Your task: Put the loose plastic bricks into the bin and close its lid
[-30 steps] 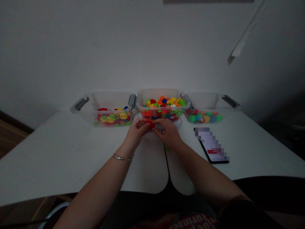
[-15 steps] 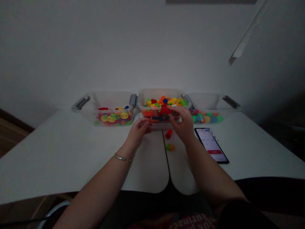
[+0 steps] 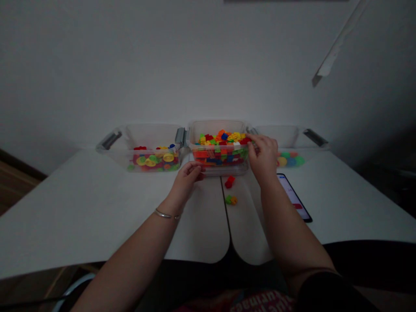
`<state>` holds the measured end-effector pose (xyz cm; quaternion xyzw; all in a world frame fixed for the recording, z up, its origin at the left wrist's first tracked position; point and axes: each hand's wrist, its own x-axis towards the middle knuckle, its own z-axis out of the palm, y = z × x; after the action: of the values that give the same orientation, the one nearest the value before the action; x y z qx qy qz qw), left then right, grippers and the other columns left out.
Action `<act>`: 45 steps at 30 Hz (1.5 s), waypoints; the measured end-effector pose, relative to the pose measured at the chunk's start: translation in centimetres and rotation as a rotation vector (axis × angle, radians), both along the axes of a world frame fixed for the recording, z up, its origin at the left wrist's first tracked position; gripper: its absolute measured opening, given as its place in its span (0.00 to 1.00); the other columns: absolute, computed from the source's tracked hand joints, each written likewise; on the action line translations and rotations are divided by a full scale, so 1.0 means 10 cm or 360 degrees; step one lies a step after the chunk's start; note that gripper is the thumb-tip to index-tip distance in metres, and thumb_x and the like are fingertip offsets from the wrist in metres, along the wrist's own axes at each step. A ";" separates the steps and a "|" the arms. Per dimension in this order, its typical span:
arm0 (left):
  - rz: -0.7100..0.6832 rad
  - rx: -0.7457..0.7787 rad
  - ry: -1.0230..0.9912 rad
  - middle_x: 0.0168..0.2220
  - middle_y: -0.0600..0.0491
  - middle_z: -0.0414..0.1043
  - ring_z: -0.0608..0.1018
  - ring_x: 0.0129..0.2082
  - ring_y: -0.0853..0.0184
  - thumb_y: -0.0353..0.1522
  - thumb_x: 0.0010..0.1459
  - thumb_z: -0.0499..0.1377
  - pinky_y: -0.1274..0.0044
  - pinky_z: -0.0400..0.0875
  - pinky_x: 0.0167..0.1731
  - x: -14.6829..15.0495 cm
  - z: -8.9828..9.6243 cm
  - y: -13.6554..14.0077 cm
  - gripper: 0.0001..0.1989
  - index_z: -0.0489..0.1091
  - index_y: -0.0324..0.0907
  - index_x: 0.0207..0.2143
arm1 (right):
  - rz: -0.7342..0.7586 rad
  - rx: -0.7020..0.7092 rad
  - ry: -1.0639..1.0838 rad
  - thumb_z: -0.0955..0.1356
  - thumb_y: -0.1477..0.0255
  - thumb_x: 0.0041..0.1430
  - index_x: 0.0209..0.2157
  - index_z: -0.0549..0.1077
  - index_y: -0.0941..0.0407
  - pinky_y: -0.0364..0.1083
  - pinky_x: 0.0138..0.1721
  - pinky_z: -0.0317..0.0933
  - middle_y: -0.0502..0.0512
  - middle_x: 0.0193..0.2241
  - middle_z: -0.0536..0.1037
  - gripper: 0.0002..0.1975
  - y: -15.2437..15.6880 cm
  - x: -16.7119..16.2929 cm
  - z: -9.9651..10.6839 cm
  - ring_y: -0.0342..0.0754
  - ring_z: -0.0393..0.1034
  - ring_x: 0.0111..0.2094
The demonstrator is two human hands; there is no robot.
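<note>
My right hand [image 3: 264, 158] is over the right end of the middle clear bin [image 3: 224, 170], pinching a red toy block [image 3: 245, 141] at its rim. The bin is filled with colourful toy blocks [image 3: 221, 151]. By the bin's front left corner is my left hand [image 3: 188, 175], its fingers curled together; whatever they may hold is hidden. On the table in front of the bin lie a red block piece [image 3: 229, 181] and a green and orange piece [image 3: 231, 199].
To the left stands a clear bin [image 3: 121, 160] of colourful pieces. Another clear bin [image 3: 312, 150] with round coloured pieces is at the right, partly behind my right hand. A phone [image 3: 297, 203] lies beside my right forearm. A seam splits the white table [image 3: 97, 216].
My right hand has moved right and slightly up with the red block, from the bin's front to its right end. My left hand has stayed nearly in place.
</note>
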<state>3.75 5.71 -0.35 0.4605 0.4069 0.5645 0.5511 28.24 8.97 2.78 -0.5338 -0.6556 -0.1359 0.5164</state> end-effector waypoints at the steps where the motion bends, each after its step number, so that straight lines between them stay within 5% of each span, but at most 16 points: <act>1: 0.0002 -0.0002 -0.0004 0.30 0.56 0.75 0.75 0.27 0.72 0.36 0.49 0.66 0.79 0.70 0.31 0.00 0.00 0.00 0.11 0.72 0.41 0.33 | -0.0035 -0.0023 -0.0019 0.63 0.68 0.65 0.48 0.78 0.53 0.60 0.56 0.57 0.60 0.45 0.80 0.16 0.00 -0.02 -0.01 0.57 0.70 0.49; 9: -0.0005 0.0003 -0.0024 0.30 0.55 0.75 0.74 0.27 0.71 0.37 0.48 0.66 0.78 0.70 0.31 0.01 -0.02 0.01 0.11 0.71 0.42 0.33 | -0.0156 -0.0051 -0.0241 0.62 0.64 0.64 0.60 0.69 0.58 0.64 0.62 0.51 0.64 0.56 0.76 0.26 -0.04 -0.17 -0.03 0.62 0.63 0.59; 15: -0.0030 -0.0017 0.0004 0.30 0.56 0.74 0.74 0.27 0.72 0.37 0.47 0.67 0.78 0.69 0.32 0.01 0.00 0.01 0.13 0.71 0.41 0.33 | -0.0243 -0.0322 -0.0545 0.58 0.61 0.68 0.66 0.61 0.63 0.63 0.67 0.43 0.65 0.64 0.66 0.30 -0.10 -0.36 0.04 0.61 0.56 0.65; 26: -0.0027 -0.0069 -0.0005 0.29 0.56 0.74 0.74 0.27 0.72 0.36 0.47 0.66 0.78 0.68 0.31 0.05 0.07 -0.02 0.12 0.71 0.41 0.32 | -0.0084 -0.0340 -0.0552 0.60 0.63 0.67 0.65 0.63 0.59 0.65 0.68 0.37 0.62 0.63 0.69 0.28 -0.13 -0.43 0.05 0.60 0.62 0.62; 31: -0.0004 -0.0083 -0.0012 0.28 0.56 0.74 0.73 0.26 0.72 0.36 0.46 0.66 0.78 0.68 0.31 0.04 0.05 -0.02 0.12 0.71 0.41 0.32 | 0.0140 -0.0205 -0.0502 0.61 0.66 0.65 0.66 0.60 0.62 0.62 0.68 0.43 0.65 0.63 0.68 0.30 -0.12 -0.30 0.07 0.57 0.63 0.62; 36: -0.0004 -0.0059 -0.0010 0.28 0.56 0.73 0.73 0.27 0.72 0.37 0.46 0.66 0.78 0.68 0.31 0.02 0.04 0.00 0.12 0.71 0.41 0.32 | 0.0279 -0.0050 -0.0216 0.63 0.69 0.64 0.53 0.72 0.55 0.57 0.56 0.63 0.61 0.50 0.79 0.18 -0.22 -0.17 0.12 0.55 0.72 0.52; 41: -0.0003 -0.0043 0.0007 0.28 0.56 0.73 0.73 0.27 0.71 0.37 0.46 0.66 0.77 0.68 0.31 0.03 0.02 0.01 0.13 0.70 0.41 0.32 | 0.0662 -0.0398 -0.0195 0.65 0.72 0.63 0.40 0.78 0.54 0.47 0.40 0.68 0.55 0.38 0.82 0.10 -0.34 -0.18 0.15 0.47 0.75 0.37; 45: -0.0015 -0.0039 0.0032 0.28 0.56 0.72 0.73 0.26 0.71 0.38 0.47 0.66 0.77 0.68 0.31 0.04 0.02 0.02 0.12 0.70 0.41 0.32 | 0.0881 -0.0873 -0.0577 0.66 0.79 0.60 0.40 0.80 0.55 0.48 0.47 0.66 0.55 0.40 0.82 0.12 -0.36 -0.24 0.12 0.49 0.75 0.43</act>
<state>4.11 5.89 -0.18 0.4614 0.4171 0.5523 0.5551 25.83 5.38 4.00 -0.4228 -0.8662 0.0954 0.2488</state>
